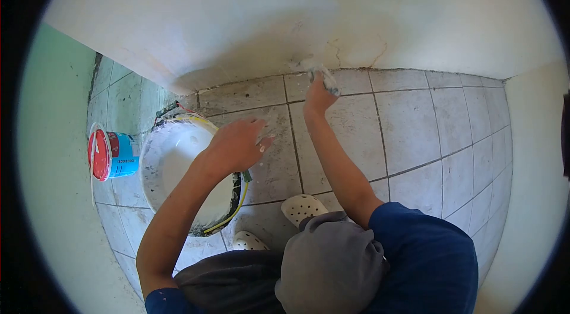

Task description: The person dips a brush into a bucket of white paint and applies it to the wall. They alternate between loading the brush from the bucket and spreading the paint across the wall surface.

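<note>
Two bare hands work low over the floor, and they are doing different things. The right hand (319,99), ahead and to the right of the bucket, is closed around a white-smeared thing (328,81), perhaps a rag, at the foot of the wall (249,17); its exact shape is blurred. The left hand (236,140) is above the bucket's near right side, its fingers loosely spread and pinching nothing, with white spots on the fingertips.

The bucket (151,174) has a grimy rim and a pale inside holding white stuff (189,150); how deep it goes cannot be told. A yellow strip (240,204) runs along its right side.

On the wall, ahead and to the right of the bucket, a patchy white smear (301,65) lies next to the right hand, so that spot seems to have been worked at least in part. It looks uneven rather than finished. Farther right of the bucket, brownish cracks (380,52) show plainly on the wall, seemingly untouched. The dark line where wall meets floor also looks uncovered along most of its length, so the work seems only partly done.

Just left of the bucket is a blue tub (123,162) with a red lid (101,155). The floor tiles (415,130) to the right of the bucket carry pale marks, and a light clog (303,208) is at its near right.
</note>
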`<state>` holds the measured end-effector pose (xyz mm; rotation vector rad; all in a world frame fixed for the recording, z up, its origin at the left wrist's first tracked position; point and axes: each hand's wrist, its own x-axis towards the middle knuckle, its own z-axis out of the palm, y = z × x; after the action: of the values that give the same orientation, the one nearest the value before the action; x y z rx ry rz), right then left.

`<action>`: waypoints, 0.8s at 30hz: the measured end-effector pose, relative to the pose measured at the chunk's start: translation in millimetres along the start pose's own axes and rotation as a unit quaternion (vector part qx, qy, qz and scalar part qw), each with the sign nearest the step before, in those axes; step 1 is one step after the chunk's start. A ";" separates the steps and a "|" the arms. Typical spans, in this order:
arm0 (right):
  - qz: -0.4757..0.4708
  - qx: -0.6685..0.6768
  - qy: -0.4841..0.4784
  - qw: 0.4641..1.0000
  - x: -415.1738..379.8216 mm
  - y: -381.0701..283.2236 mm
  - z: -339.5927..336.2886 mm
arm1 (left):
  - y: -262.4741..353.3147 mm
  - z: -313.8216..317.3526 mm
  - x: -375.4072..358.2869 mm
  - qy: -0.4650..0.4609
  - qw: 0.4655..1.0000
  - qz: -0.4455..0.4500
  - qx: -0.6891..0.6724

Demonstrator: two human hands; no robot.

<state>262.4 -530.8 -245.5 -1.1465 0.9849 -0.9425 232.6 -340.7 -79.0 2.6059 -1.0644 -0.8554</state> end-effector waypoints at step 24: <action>0.019 0.103 -0.038 0.994 -0.1 -52.1 7.3 | 1.9 -24.3 -12.6 0.098 0.990 0.063 -0.080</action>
<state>264.8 -537.1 -193.3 -0.9794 0.8243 -0.9412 238.4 -334.2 -53.0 2.4031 -1.0455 -0.6162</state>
